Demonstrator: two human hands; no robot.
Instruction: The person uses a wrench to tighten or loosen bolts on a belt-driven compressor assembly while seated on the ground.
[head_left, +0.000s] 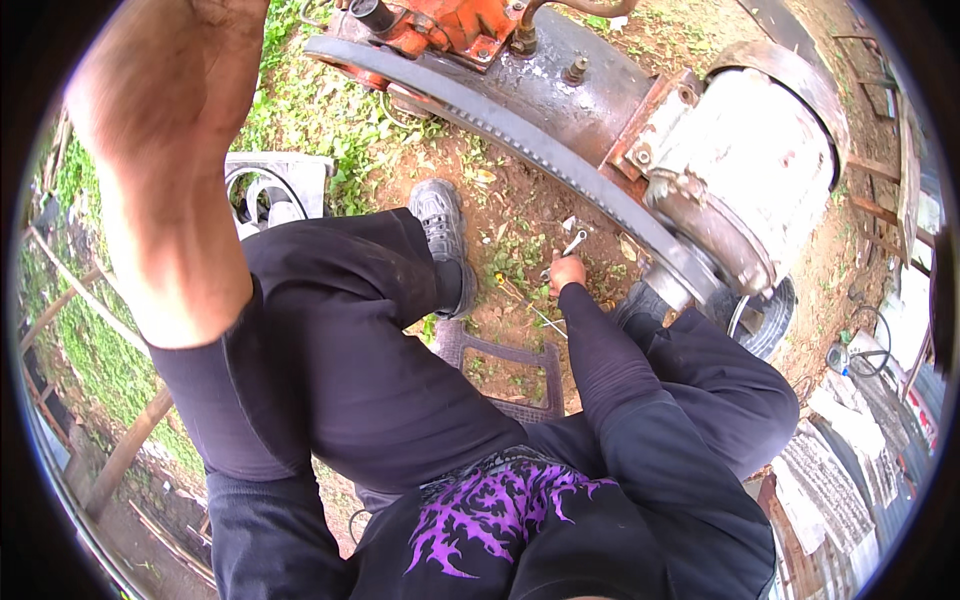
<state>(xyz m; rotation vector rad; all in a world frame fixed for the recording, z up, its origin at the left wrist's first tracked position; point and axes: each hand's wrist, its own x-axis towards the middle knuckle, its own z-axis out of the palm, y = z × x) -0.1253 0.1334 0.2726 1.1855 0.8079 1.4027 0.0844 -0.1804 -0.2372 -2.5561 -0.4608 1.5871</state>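
My left hand (190, 60) is raised close up at the upper left. Its fingers run past the top of the picture or are hidden, so their pose does not show. Low over the soil, my right hand (568, 274) is closed around a metal wrench (574, 243), whose end sticks out beyond the fingers. A screwdriver (511, 288) with a yellow and dark handle lies on the ground just left of that hand. Above and right of it runs a black drive belt (500, 128), between an orange pump-like unit (447, 28) and a worn whitish motor (752, 150).
A grey metal tank (580, 75) lies under the machine parts. Beside my right foot is a small wheel (775, 318). A dark plastic seat-like frame (545, 375) is between my legs. A pale guard-like part (285, 180) rests on grass at left, near my shoe (436, 220).
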